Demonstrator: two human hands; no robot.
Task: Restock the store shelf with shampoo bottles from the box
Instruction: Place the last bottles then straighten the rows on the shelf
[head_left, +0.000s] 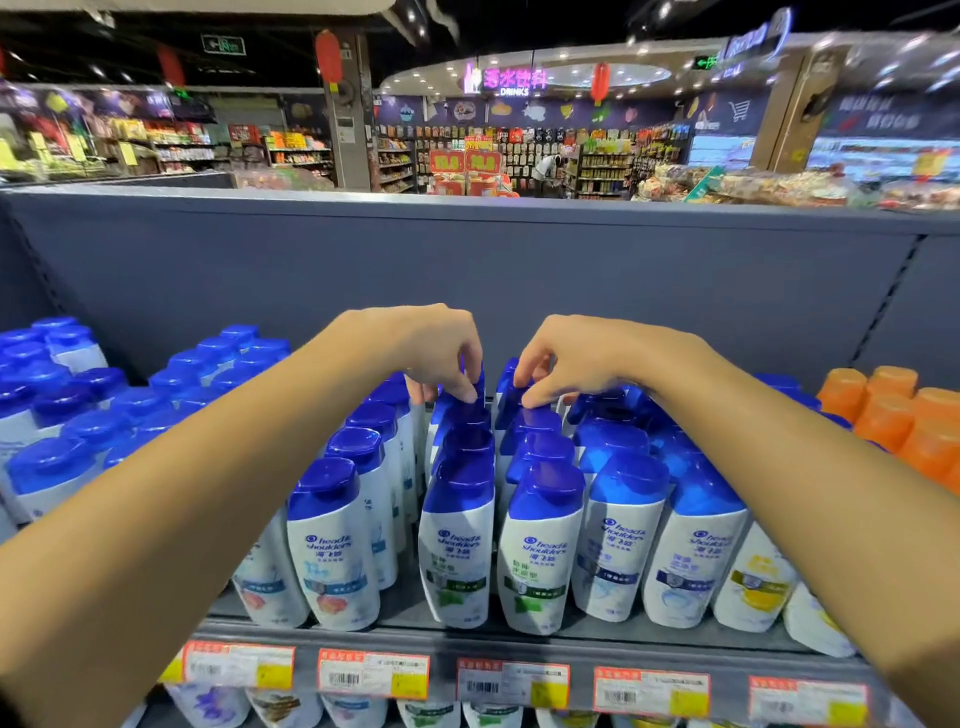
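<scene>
Nearest me, red-edged paper price tags (373, 673) line the grey metal shelf (519, 636). Its rows of glossy white shampoo bottles (540, 556) with smooth blue caps look nearly full. Farther back, my left hand (441, 353) and right hand (566, 358) each pinch a rear bottle's cap. The box isn't visible.
</scene>
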